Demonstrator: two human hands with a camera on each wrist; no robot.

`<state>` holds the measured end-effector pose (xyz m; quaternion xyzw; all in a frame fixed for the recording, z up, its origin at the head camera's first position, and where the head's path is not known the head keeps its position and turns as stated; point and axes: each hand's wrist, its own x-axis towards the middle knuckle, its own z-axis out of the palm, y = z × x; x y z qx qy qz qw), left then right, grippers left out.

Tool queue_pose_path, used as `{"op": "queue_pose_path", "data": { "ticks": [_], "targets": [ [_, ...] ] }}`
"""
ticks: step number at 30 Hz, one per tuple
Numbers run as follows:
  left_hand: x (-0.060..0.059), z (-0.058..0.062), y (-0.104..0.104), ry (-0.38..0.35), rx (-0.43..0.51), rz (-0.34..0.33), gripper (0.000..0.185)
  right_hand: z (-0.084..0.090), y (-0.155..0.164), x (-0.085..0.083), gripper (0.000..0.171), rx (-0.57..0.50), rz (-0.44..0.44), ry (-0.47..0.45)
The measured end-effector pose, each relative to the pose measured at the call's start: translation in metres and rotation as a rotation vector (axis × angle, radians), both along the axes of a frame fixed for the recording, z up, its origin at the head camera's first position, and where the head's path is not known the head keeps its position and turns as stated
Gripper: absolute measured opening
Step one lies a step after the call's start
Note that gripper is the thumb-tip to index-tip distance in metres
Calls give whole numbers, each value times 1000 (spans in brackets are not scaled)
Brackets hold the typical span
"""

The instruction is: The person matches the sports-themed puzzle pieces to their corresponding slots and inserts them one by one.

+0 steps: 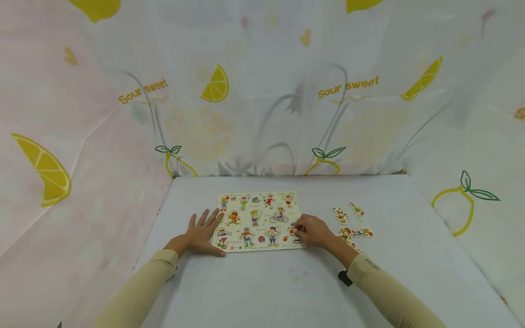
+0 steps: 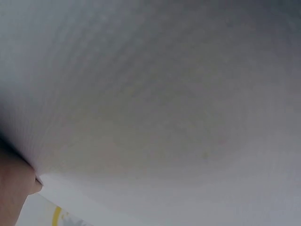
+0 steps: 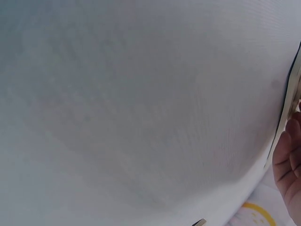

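Note:
A flat puzzle board (image 1: pixel 242 221) printed with small sports figures and words lies on the white table. My left hand (image 1: pixel 201 234) rests at its left edge, fingers spread, fingertips on the board and thumb along the front left corner. At the board's lower right corner, my right hand (image 1: pixel 313 230) pinches a small figure-shaped puzzle piece (image 1: pixel 293 226) between thumb and curled fingers, partly covering it. The right wrist view catches those curled fingers (image 3: pixel 286 157) beside the board's edge (image 3: pixel 292 89). Only a bit of the left hand (image 2: pixel 14 186) enters the left wrist view.
Several loose puzzle pieces lie right of the board, among them a figure piece (image 1: pixel 340 215), another tilted one (image 1: pixel 357 210) and one lying sideways (image 1: pixel 362 233). Some overlap near the right forearm (image 1: pixel 342 250). A lemon-printed sheet (image 1: pixel 262 132) hangs behind the table (image 1: pixel 254 291).

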<state>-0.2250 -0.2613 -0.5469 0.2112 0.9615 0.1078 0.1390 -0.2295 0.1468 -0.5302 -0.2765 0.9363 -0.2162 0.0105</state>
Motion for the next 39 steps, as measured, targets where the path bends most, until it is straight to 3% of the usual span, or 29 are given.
{"op": "queue_pose_path", "data": {
  "ticks": [7, 14, 24, 31, 39],
  "targets": [
    [-5, -3, 4, 16, 23, -3, 135, 5, 4, 0, 14, 7, -24, -8],
    [-12, -19, -4, 46, -24, 8, 137, 0, 3, -1, 14, -11, -28, -2],
    [-1, 2, -2, 35, 68, -8, 135, 2, -2, -1, 12, -10, -49, -10],
    [0, 2, -2, 40, 53, -3, 136, -1, -4, 2, 11, -20, -47, 23],
    [2, 1, -2, 27, 80, -15, 135, -8, -3, 6, 8, -104, -116, -41]
  ]
}}
